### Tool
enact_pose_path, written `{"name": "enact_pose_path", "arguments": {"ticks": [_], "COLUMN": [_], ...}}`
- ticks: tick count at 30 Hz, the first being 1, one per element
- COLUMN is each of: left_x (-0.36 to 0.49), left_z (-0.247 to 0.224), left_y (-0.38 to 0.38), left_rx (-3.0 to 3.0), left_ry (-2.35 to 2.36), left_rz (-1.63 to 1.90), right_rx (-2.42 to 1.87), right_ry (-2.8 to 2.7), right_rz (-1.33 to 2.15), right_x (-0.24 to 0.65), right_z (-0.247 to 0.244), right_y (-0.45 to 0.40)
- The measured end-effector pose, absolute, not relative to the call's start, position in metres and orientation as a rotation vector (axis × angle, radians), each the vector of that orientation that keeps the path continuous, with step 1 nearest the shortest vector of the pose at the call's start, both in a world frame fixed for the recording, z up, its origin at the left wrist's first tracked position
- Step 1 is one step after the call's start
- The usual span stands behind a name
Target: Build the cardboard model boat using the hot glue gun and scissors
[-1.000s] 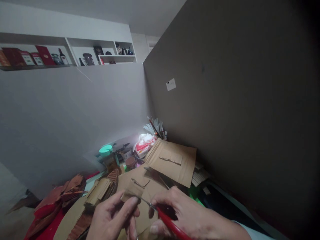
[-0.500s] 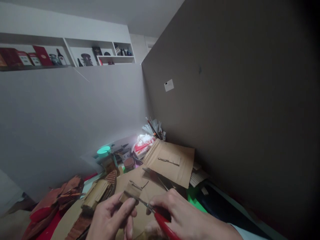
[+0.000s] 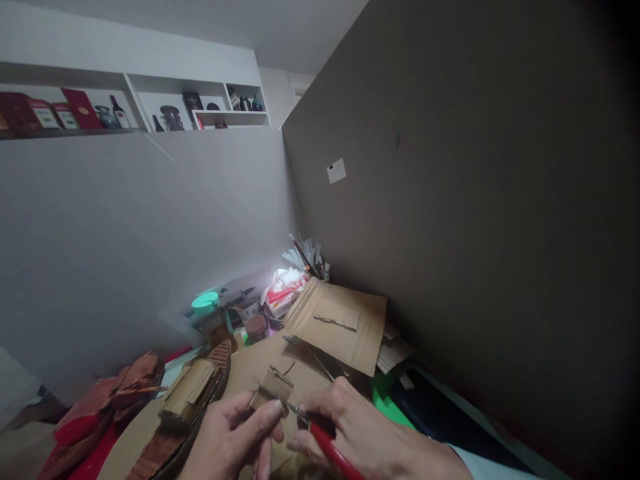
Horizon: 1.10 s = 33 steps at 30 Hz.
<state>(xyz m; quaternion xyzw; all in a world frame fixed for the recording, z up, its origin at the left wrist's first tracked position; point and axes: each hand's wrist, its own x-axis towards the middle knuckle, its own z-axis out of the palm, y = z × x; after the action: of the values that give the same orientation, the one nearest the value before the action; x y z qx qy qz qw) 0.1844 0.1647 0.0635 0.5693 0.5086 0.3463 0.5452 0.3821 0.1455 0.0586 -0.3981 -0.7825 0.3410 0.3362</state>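
My left hand (image 3: pixel 237 427) pinches a small brown cardboard piece (image 3: pixel 278 385) between thumb and fingers. A thin dark strip lies along that piece's far edge, with one end curling off to the right. In my right hand (image 3: pixel 350 423) are red-handled scissors (image 3: pixel 330 448), their blades lying across the cardboard piece close to my left thumb. Whether the blades are fully closed cannot be made out. Beyond my hands, a larger cardboard sheet (image 3: pixel 363 343) carries a smaller piece with a similar twisted strip (image 3: pixel 333 321).
To the left lies a boat-shaped cardboard model (image 3: pixel 187 393), beside reddish-brown folded material (image 3: pixel 110 400). Farther back are a turquoise-lidded container (image 3: pixel 205 304), a brown jar (image 3: pixel 256 327), a tissue pack (image 3: pixel 283 293) and a bunch of brushes and sticks (image 3: pixel 310 257). A dark wall (image 3: pixel 450 233) rises on the right.
The scissor blades and the cardboard piece have shifted slightly, and more of the piece shows beyond the blades. My left hand has moved a little to the right.
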Motion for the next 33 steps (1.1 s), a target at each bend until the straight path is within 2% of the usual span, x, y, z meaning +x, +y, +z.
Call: {"name": "enact_pose_path", "arguments": {"ticks": [6,11,18,33], "left_x": [0.187,0.188,0.184,0.175], "left_z": [0.048,0.035,0.013,-0.011], "left_y": [0.173,0.176,0.193,0.209], "left_rx": [1.313,1.266,1.173,1.169], "left_ry": [1.114,1.08,0.994,0.893], "left_rz": [0.817,0.768,0.674,0.614], "right_rx": [-1.161,-1.285,-1.295,-1.314], "right_ry": [-2.011,-2.083,-2.111,-2.098], "right_rz": [1.014,0.938,0.983,0.981], "right_x": [0.384,0.386,0.385,0.387], "right_z": [0.063,0.043,0.026,0.024], "right_y": [0.146,0.149,0.166,0.167]}}
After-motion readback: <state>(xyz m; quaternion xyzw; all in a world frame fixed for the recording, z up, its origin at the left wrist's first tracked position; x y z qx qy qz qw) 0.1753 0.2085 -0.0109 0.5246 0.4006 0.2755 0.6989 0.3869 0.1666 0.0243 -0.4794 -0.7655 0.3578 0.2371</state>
